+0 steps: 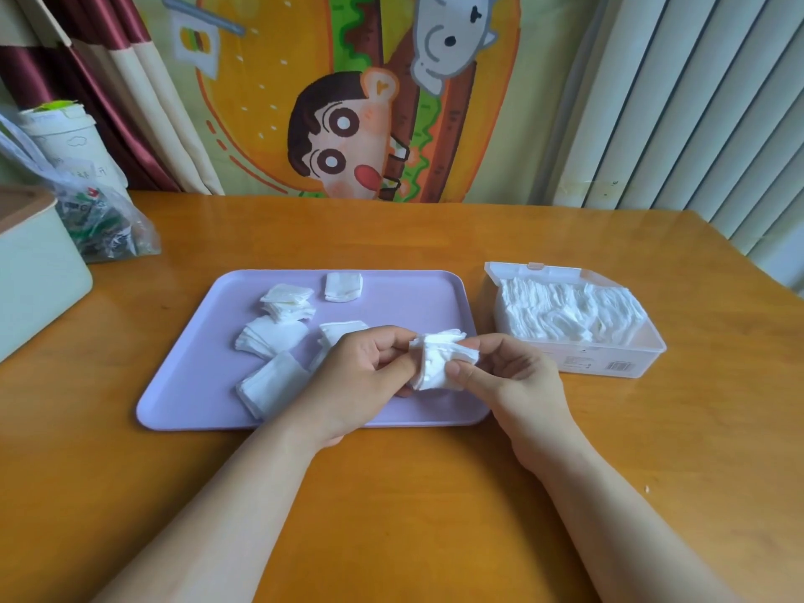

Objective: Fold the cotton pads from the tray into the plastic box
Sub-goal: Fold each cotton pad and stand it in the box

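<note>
A person's left hand (365, 367) and right hand (509, 372) work a wad of cotton pads (439, 361) just above the near right corner of a lilac tray (391, 293), which lies on a wooden counter (391, 493). The fingers (391, 341) of both hands are curled in on the wad. The left hand pinches its left edge, and the right thumb and forefinger pinch its right edge. Holding the soft layers from both sides appears meant to double them over. The fold looks only part-made, as the wad is crumpled rather than flat.

Loose pads (272, 337) lie in five small stacks across the left and far parts of the tray, within easy reach of the left hand. Just right of the tray stands the clear plastic box (609, 363), its lid (535, 267) tipped open at the far side. It is packed nearly to the rim with folded pads (565, 315). Its position seems chosen to give the right hand only a short carry from the tray.

Well to the left of the tray sit a pale green container (39, 272) and a clear bag (100, 228) of packets, and beyond the tray hangs a cartoon curtain (348, 102). With several stacks waiting on the tray, the job appears well along but unfinished.
</note>
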`<state>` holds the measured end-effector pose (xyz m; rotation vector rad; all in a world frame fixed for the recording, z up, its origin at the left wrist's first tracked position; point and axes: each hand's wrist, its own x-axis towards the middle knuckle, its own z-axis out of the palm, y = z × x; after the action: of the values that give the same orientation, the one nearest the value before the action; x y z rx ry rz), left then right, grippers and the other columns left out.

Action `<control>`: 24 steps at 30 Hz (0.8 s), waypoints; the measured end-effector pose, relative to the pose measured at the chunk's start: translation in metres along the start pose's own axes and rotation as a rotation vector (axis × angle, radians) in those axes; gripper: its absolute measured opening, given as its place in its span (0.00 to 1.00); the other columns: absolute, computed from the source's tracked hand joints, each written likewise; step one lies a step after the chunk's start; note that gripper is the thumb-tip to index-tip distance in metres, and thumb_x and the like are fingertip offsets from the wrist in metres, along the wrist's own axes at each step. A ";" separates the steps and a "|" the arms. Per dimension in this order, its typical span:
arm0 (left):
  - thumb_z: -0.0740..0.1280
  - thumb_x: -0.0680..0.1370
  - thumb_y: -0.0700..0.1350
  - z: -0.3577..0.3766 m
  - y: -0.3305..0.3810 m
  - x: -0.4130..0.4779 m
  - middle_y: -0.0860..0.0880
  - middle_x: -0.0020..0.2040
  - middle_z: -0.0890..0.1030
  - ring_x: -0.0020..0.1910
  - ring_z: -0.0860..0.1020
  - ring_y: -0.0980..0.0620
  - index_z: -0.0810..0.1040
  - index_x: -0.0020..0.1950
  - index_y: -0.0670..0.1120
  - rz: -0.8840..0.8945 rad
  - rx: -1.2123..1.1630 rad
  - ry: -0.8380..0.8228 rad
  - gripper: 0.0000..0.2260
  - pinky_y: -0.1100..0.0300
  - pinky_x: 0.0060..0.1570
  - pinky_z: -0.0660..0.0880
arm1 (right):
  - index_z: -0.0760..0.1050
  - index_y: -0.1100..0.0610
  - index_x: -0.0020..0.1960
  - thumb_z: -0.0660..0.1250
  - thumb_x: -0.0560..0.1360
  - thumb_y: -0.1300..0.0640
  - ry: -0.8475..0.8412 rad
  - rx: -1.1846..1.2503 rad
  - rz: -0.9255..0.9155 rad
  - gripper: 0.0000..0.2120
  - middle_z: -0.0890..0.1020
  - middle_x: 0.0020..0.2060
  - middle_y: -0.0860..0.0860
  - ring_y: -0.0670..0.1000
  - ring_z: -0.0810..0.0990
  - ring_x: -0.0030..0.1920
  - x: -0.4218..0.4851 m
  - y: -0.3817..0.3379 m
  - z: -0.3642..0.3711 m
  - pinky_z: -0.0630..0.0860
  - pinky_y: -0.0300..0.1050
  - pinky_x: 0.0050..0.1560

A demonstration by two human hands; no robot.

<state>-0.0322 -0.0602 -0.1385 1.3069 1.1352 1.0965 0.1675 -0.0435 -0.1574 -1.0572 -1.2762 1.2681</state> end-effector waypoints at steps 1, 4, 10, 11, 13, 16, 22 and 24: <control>0.65 0.84 0.36 0.000 0.001 0.000 0.49 0.46 0.88 0.44 0.85 0.56 0.84 0.57 0.44 0.001 0.004 -0.006 0.09 0.63 0.46 0.79 | 0.86 0.57 0.50 0.80 0.70 0.59 -0.007 0.006 -0.005 0.09 0.84 0.45 0.70 0.59 0.82 0.43 0.000 0.000 0.000 0.77 0.56 0.52; 0.65 0.84 0.36 0.000 0.001 0.000 0.47 0.48 0.88 0.45 0.86 0.55 0.84 0.58 0.43 0.004 0.002 -0.002 0.08 0.63 0.46 0.79 | 0.85 0.58 0.49 0.80 0.70 0.59 -0.019 0.018 -0.005 0.09 0.84 0.46 0.71 0.59 0.82 0.44 0.001 0.001 0.000 0.77 0.56 0.53; 0.65 0.84 0.37 0.001 0.000 0.000 0.48 0.47 0.88 0.42 0.85 0.56 0.84 0.56 0.43 0.008 0.015 0.013 0.08 0.65 0.45 0.79 | 0.83 0.57 0.49 0.79 0.71 0.58 -0.033 0.024 -0.017 0.09 0.80 0.47 0.74 0.59 0.79 0.44 0.004 0.006 -0.001 0.75 0.57 0.51; 0.66 0.84 0.37 0.001 0.000 -0.001 0.48 0.47 0.88 0.43 0.85 0.57 0.85 0.56 0.44 0.013 0.023 -0.001 0.08 0.65 0.45 0.78 | 0.83 0.57 0.49 0.78 0.71 0.58 -0.034 0.026 -0.024 0.09 0.80 0.47 0.74 0.59 0.79 0.44 0.004 0.007 -0.001 0.75 0.58 0.51; 0.66 0.84 0.36 0.000 -0.001 -0.001 0.49 0.47 0.88 0.45 0.85 0.56 0.85 0.56 0.45 0.021 0.040 -0.019 0.09 0.64 0.47 0.79 | 0.84 0.54 0.51 0.78 0.71 0.58 -0.038 0.012 -0.046 0.10 0.81 0.47 0.72 0.58 0.79 0.44 0.004 0.006 -0.001 0.76 0.57 0.51; 0.66 0.84 0.37 -0.002 -0.002 0.000 0.50 0.44 0.87 0.45 0.84 0.55 0.85 0.56 0.43 0.020 0.039 -0.035 0.08 0.62 0.49 0.79 | 0.84 0.45 0.60 0.77 0.76 0.62 -0.048 -0.107 -0.120 0.17 0.80 0.46 0.58 0.49 0.78 0.44 0.001 0.004 -0.002 0.76 0.44 0.50; 0.65 0.85 0.40 -0.008 0.000 0.000 0.43 0.41 0.82 0.43 0.81 0.51 0.86 0.51 0.40 0.021 0.024 -0.022 0.11 0.60 0.46 0.79 | 0.86 0.49 0.60 0.75 0.78 0.66 -0.083 -0.191 -0.198 0.16 0.85 0.54 0.46 0.50 0.82 0.56 0.000 0.005 -0.001 0.75 0.43 0.60; 0.65 0.85 0.40 -0.008 0.000 0.000 0.43 0.41 0.82 0.43 0.80 0.51 0.85 0.51 0.39 0.021 0.014 -0.008 0.11 0.60 0.45 0.78 | 0.87 0.52 0.56 0.75 0.77 0.68 -0.065 -0.141 -0.182 0.14 0.87 0.54 0.47 0.51 0.84 0.57 0.000 0.003 -0.001 0.77 0.44 0.60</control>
<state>-0.0404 -0.0588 -0.1378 1.3356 1.1278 1.0994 0.1685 -0.0432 -0.1602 -0.9804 -1.4945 1.0954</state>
